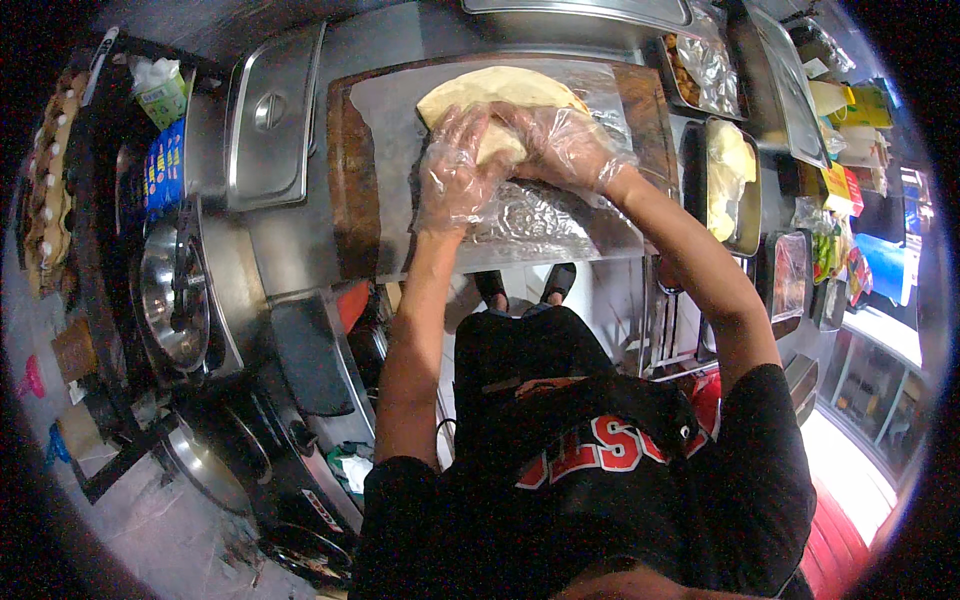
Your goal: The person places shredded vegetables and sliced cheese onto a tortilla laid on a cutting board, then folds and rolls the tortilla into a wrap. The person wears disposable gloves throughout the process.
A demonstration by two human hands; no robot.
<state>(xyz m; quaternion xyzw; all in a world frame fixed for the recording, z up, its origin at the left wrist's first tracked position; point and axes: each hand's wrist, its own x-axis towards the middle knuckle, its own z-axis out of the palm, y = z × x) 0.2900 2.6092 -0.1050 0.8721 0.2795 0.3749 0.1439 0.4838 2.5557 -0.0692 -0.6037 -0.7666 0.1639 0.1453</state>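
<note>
A pale, floury flatbread (495,86), partly folded over, lies at the far side of a clear plastic sheet (530,220) spread on a brown wooden board (355,200). Both hands wear loose see-through plastic gloves. At the near left edge of the flatbread, my left hand (456,168) bends its fingers over the dough. My right hand (562,143) grips the near right part, its fingers reaching toward the left hand. A lifted flap of dough shows between the hands. Thumbs and some fingertips are hard to make out under the crinkled gloves.
Left of the board lies a steel pan lid (268,115), with a steel bowl (175,290) nearer me. On the right stand a tray with pale yellow food (728,180) and a tray of brown pieces (690,75) partly under plastic. Egg trays (52,190) line the far left.
</note>
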